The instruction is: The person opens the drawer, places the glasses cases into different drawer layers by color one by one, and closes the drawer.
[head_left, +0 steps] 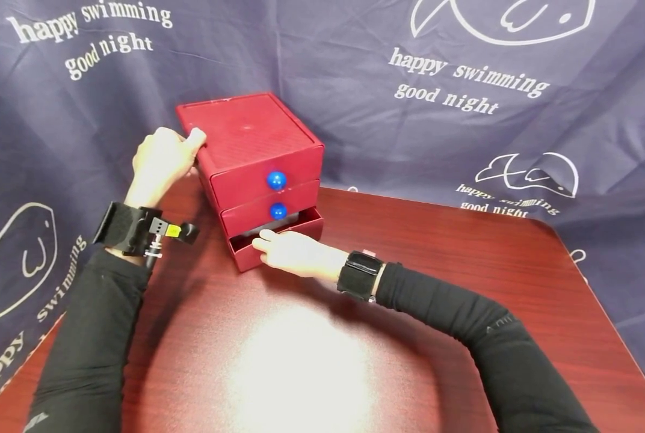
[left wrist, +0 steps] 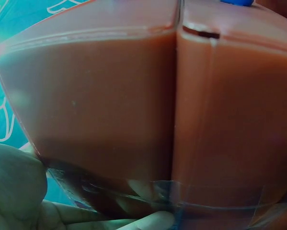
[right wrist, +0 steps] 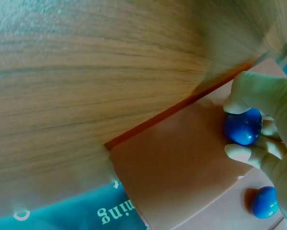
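The red box (head_left: 252, 156) with three drawers sits on the brown table (head_left: 463, 270), toward 12 o'clock. The left hand (head_left: 162, 162) holds the box's top corner at 9 o'clock, thumb on top. The right hand (head_left: 292, 252) pinches the blue knob (right wrist: 242, 127) of the bottom drawer (head_left: 279, 237), which is open a little.

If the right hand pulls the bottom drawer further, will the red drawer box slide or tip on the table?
The red drawer box looks like light plastic on a glossy table, so it would probably slide. The left hand grips its top corner, which likely prevents that. The right hand pulls low, so tipping seems unlikely.
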A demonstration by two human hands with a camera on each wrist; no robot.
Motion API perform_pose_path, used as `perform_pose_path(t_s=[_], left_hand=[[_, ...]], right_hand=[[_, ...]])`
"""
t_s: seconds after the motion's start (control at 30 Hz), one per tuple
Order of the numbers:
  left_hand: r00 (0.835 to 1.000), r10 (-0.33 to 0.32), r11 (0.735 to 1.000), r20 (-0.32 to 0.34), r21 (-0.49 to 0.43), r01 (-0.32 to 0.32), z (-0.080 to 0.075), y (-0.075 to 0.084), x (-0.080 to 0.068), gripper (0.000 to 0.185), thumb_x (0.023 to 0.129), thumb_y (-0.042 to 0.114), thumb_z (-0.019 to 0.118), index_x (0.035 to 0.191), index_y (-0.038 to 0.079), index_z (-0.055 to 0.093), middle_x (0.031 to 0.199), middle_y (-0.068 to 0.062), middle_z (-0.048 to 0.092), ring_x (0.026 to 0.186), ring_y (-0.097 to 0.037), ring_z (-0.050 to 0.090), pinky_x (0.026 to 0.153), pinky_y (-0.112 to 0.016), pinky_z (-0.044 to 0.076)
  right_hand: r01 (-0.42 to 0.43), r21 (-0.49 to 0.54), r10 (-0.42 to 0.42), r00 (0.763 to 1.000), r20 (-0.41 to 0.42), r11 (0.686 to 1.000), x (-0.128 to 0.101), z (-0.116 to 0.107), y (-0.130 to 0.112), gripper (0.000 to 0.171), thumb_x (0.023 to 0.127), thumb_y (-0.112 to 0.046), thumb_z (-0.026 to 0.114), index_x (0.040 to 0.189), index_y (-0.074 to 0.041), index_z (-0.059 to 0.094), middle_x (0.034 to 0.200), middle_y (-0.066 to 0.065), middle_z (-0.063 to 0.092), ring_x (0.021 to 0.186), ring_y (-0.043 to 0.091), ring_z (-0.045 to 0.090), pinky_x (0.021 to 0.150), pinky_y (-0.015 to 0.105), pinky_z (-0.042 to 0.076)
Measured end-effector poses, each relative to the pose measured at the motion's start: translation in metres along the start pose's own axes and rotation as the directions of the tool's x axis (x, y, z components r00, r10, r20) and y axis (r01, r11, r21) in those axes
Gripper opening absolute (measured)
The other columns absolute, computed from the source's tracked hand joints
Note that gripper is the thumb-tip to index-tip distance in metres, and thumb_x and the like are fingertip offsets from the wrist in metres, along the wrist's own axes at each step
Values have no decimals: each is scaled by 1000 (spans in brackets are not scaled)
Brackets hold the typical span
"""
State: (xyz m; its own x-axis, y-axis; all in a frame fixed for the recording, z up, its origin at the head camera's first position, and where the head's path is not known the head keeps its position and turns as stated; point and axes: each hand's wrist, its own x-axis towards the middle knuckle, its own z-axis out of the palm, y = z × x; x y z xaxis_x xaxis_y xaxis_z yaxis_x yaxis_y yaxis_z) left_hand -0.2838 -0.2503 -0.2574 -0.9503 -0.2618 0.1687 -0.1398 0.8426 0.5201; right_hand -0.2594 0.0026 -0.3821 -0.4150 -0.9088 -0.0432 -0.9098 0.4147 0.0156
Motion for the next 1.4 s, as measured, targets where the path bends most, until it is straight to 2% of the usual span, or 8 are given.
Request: perform_pose_path(t_s=[0.1,0.27,0.67,0.9,1.0,1.13,1.2,1.4], left_hand=[[1000,-5,1000,10,5,5,-1,0,0,64,94,52,34,62,10,69,48,7,59,101,-49,66,74,-60,49],[1000,-8,1000,13,9,8,-2,1,-1,64,94,53,34,63,10,70,51,3,63,102,-49,66,75,-60,49],[1000,3,1000,-6,2,-3,-1,2,-2,64,94,52,34,60,10,68,51,3,61,99,-50,66,74,-60,49],[1000,-5,1000,4,2,5,-2,2,-2,65,94,52,33,63,9,70,46,9,58,100,-49,66,73,-59,49],[1000,-3,1000,10,1,3,-2,3,-3,65,95,52,33,66,8,72,41,17,53,101,-50,66,73,-59,49],[1000,0,1000,16,0,0,-2,3,-4,66,94,51,32,69,8,75,38,21,50,102,-49,67,71,-57,48],[1000,1,1000,13,1,-1,-2,3,-4,66,94,51,32,68,8,75,42,16,55,102,-49,67,70,-56,48],[1000,2,1000,9,2,-2,-2,3,-4,66,94,52,33,68,8,74,42,16,54,102,-50,67,71,-57,48]], right_hand=[[34,-99,-38,999,-39,995,3,2,0,39,101,-27,61,136,-10,62,140,7,62,126,20,60,91,25,54],[108,-303,-146,984,-104,947,7,5,3,25,102,-24,59,121,-11,68,128,5,63,117,20,59,75,25,54],[134,-361,-197,970,-142,923,8,4,10,22,102,-22,58,117,-13,71,127,5,62,109,20,55,69,24,50],[79,-223,-104,989,-104,972,9,1,11,36,103,-22,55,136,-7,60,132,8,63,113,21,59,75,26,53],[98,-230,-127,986,-111,968,9,2,12,32,103,-20,54,131,-8,65,132,8,62,112,22,58,72,26,52],[128,-277,-164,981,-109,952,9,3,12,25,103,-19,55,120,-10,72,135,6,62,118,22,55,74,26,52],[130,-301,-167,980,-103,945,10,3,12,23,102,-19,56,115,-12,74,136,5,62,121,22,55,74,25,52],[141,-438,-219,967,-132,888,13,6,11,22,101,-14,55,98,-16,77,131,2,62,116,20,53,65,23,49]])
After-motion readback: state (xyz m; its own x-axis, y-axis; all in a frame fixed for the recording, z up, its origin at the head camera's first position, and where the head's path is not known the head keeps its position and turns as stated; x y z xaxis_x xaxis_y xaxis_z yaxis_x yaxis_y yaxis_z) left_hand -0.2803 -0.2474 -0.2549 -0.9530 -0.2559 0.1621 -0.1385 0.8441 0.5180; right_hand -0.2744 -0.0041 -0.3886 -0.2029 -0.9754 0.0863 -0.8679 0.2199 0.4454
